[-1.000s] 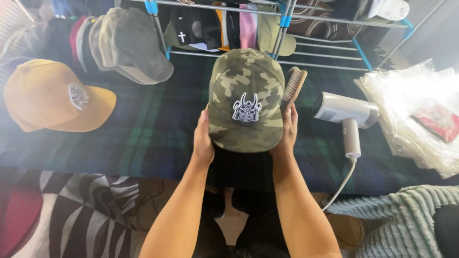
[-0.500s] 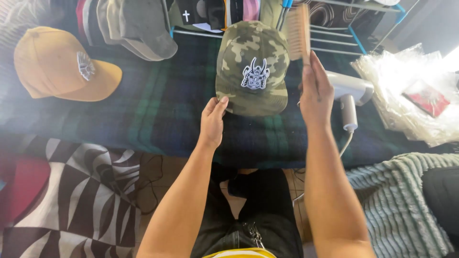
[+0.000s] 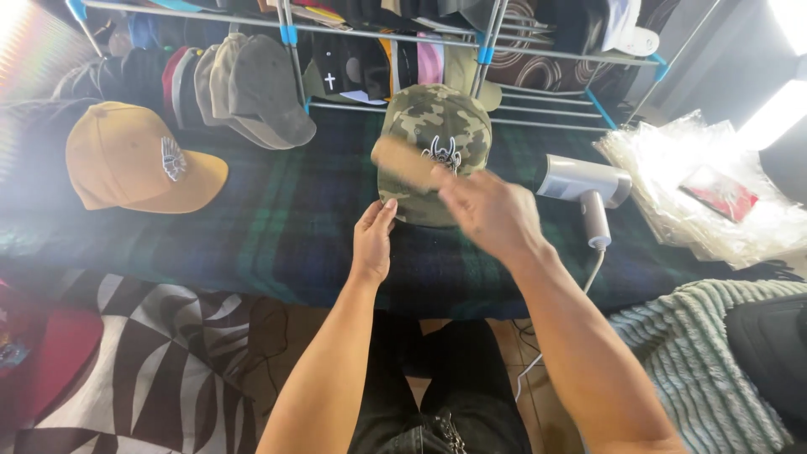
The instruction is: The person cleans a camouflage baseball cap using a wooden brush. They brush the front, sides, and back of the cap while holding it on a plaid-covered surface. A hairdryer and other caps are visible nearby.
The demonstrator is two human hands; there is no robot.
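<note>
A camouflage cap [image 3: 437,118] with a white embroidered emblem lies on the dark plaid cloth [image 3: 277,227], brim toward me. My left hand [image 3: 374,242] grips the near left edge of the brim with its fingertips. My right hand [image 3: 494,212] is closed around a wooden brush [image 3: 405,165]. The brush is blurred by motion and lies across the cap's brim and front.
A mustard yellow cap [image 3: 134,160] lies at the left. Several caps [image 3: 244,80] hang along a metal rack [image 3: 387,40] behind. A white corded handheld appliance [image 3: 584,181] lies right of the cap, beside clear plastic bags [image 3: 706,181]. A striped blanket [image 3: 698,353] sits lower right.
My right hand picked up the brush, which stood upright by the cap, and swept it left across the cap's front. My left hand moved up onto the brim.
</note>
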